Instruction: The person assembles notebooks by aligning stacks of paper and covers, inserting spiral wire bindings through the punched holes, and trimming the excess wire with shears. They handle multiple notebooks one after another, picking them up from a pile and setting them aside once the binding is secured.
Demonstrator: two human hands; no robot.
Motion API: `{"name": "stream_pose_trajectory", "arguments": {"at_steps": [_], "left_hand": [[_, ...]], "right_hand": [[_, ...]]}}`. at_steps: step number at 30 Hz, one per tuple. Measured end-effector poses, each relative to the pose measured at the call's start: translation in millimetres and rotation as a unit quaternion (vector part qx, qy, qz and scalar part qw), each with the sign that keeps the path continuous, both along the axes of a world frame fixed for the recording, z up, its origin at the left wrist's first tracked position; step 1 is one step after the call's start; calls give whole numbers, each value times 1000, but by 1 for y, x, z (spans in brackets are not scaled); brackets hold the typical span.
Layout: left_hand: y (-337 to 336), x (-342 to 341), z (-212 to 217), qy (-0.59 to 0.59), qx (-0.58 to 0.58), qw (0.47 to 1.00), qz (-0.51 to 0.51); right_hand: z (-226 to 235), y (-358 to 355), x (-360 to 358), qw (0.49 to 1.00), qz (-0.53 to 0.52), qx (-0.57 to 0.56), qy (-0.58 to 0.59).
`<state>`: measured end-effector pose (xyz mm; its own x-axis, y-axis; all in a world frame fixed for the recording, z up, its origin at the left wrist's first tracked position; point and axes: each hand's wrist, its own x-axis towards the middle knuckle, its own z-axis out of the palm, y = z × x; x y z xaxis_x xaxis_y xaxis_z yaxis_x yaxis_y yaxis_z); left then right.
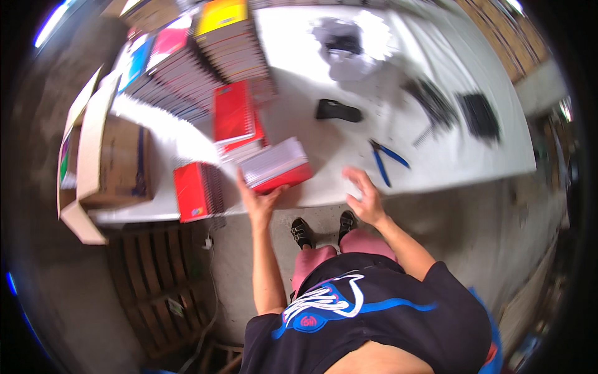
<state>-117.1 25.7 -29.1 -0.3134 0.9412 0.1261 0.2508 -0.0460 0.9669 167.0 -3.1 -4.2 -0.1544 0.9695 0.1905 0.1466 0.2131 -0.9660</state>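
My left hand [260,201] is closed on the near edge of a thick red-covered notebook [283,179], whose pages show on top, tilted at the table's front edge. No spiral can be made out along its side. To the right, my right hand [367,198] hovers near the table edge, thumb and fingers apart, with nothing in it. Beyond the held notebook lies a small stack of red spiral notebooks [233,115]. A further group of red spiral notebooks [193,190] stands left of my left hand. Blue-handled pliers [381,159] rest spread on the cloth, nearest my right hand.
Tall stacks of notebooks, one topped in yellow [221,19], fill the table's back left. An open cardboard box [118,159] stands at the left. A black object [338,111], loose black wire coils [430,103], a black coil bundle [478,116] and crumpled white plastic [355,65] occupy the right side.
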Motion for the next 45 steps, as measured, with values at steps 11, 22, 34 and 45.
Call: {"name": "stream_pose_trajectory", "arguments": {"at_steps": [11, 22, 34, 45], "left_hand": [[9, 3, 28, 139, -16, 990, -13], [11, 12, 27, 119, -87, 989, -30], [19, 29, 26, 91, 0, 996, 2], [13, 43, 24, 209, -144, 965, 66]], "right_hand": [[-231, -329, 160, 629, 362, -403, -557], [-290, -340, 163, 494, 446, -400, -630], [-234, -120, 70, 543, 393, -385, -634], [-201, -27, 112, 718, 35, -515, -467]]}}
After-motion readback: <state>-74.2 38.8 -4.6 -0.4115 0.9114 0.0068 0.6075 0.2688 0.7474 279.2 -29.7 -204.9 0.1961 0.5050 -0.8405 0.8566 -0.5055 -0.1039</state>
